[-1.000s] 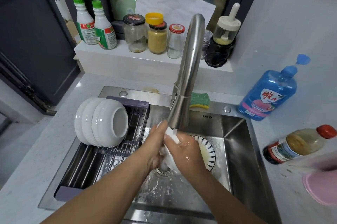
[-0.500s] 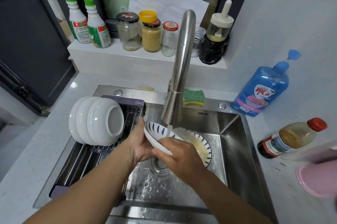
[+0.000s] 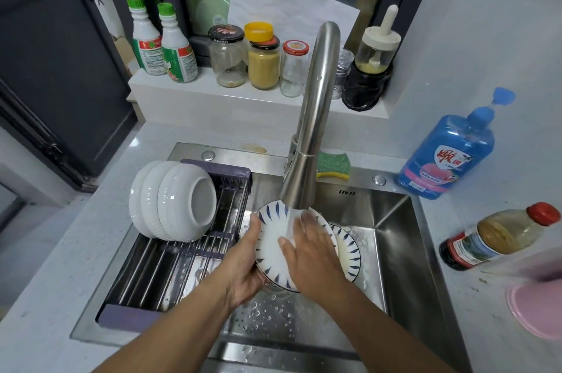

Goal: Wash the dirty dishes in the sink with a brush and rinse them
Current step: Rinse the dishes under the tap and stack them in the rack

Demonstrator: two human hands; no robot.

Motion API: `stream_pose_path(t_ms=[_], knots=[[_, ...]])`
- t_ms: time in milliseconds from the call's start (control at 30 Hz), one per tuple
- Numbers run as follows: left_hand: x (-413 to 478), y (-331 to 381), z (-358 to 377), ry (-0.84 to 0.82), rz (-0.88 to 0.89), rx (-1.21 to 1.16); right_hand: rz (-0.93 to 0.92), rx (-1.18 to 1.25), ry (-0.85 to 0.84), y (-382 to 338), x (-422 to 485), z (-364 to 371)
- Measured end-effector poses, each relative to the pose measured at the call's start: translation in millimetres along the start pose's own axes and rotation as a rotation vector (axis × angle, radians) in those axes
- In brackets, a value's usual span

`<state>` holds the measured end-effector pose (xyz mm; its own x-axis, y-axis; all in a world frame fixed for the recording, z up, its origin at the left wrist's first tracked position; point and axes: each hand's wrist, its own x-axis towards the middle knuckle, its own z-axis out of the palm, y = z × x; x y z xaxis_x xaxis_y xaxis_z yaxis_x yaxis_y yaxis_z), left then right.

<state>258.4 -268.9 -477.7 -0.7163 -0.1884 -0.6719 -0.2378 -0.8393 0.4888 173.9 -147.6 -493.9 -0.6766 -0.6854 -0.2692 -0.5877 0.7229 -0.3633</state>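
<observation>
Plate (image 3: 268, 251) under tap (image 3: 310, 129); L hand (image 3: 243, 272) holds rim.

The blue dish-soap bottle (image 3: 447, 156) bears a white shield label with a large red Chinese character, 雕. The smaller character beside it and the print below are too small to read. A short engraved mark on the sink (image 3: 359, 187) rim is illegible. The labels on the spray bottle (image 3: 146, 47), green-capped bottle (image 3: 178, 58) and red-capped bottle (image 3: 495, 236) are blurred.
</observation>
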Motion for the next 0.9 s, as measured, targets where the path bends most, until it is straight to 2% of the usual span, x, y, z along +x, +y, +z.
stream_pose_path(t_ms=[100,267,333,400,500,633,700,767,833,900], knots=[[0,-6,3,-0.06,-0.033,-0.077,-0.093,0.036,-0.057,-22,9,-5],[8,8,-3,-0.029,-0.079,-0.198,-0.359,0.24,-0.167,-37,-10,-11],[11,16,-2,0.036,-0.049,-0.178,-0.432,0.222,-0.181,-27,-23,-13],[12,23,2,0.103,0.037,-0.173,-0.458,0.127,-0.145,-10,-29,-14],[13,26,9,0.162,0.161,-0.112,-0.459,0.008,0.0,16,-28,-13],[17,27,6,0.228,0.234,-0.063,-0.378,-0.043,0.271,46,-17,-3],[22,24,1,0.236,0.236,-0.067,-0.229,0.086,0.398,45,-14,-4],[23,20,-3,0.247,0.223,-0.099,0.0,0.303,0.506,35,-10,-4],[25,13,-4,0.258,0.21,-0.125,0.218,0.566,0.449,24,-4,-7],[23,7,-4,0.272,0.179,-0.144,0.336,0.791,0.312,20,5,-8]])
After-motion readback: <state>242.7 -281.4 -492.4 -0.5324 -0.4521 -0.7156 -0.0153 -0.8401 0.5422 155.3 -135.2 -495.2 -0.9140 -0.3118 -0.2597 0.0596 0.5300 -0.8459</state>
